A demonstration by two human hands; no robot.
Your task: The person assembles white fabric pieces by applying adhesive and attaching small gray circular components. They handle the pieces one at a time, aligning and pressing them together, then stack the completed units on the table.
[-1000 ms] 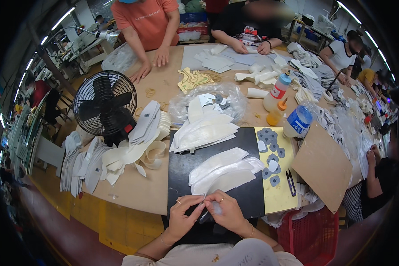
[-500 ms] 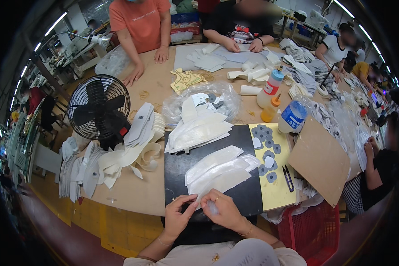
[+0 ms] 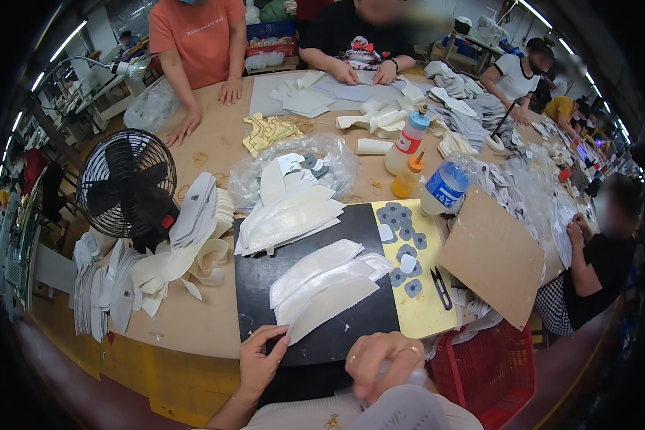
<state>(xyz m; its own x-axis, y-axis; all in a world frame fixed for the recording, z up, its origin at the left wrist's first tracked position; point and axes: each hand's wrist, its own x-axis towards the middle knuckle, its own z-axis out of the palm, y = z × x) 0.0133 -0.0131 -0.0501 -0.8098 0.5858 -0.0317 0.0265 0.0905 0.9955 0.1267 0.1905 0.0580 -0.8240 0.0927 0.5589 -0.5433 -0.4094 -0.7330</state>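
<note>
At the near edge of the black board (image 3: 254,301), my left hand (image 3: 261,355) pinches the lower corner of a pale cut piece (image 3: 333,307). That piece lies over other shiny off-white pieces (image 3: 315,269), fanned across the board. Apart from them, close to my body on the right, my right hand (image 3: 381,365) is curled closed and slightly blurred. Something translucent shows under its fingers, too unclear to name. A thicker stack of off-white pieces (image 3: 287,222) lies at the far side of the board.
Thread snips (image 3: 441,289) and grey rounded patches (image 3: 407,233) lie on a yellow board (image 3: 416,322) at right. Bottles (image 3: 448,185) stand beyond, beside a brown board (image 3: 493,254). A black fan (image 3: 125,183) is at left, a red basket (image 3: 487,376) below right. Co-workers surround the table.
My right hand has left the pieces and moved toward my body, to the right. My left hand stays at the corner. The whole view has shifted slightly.
</note>
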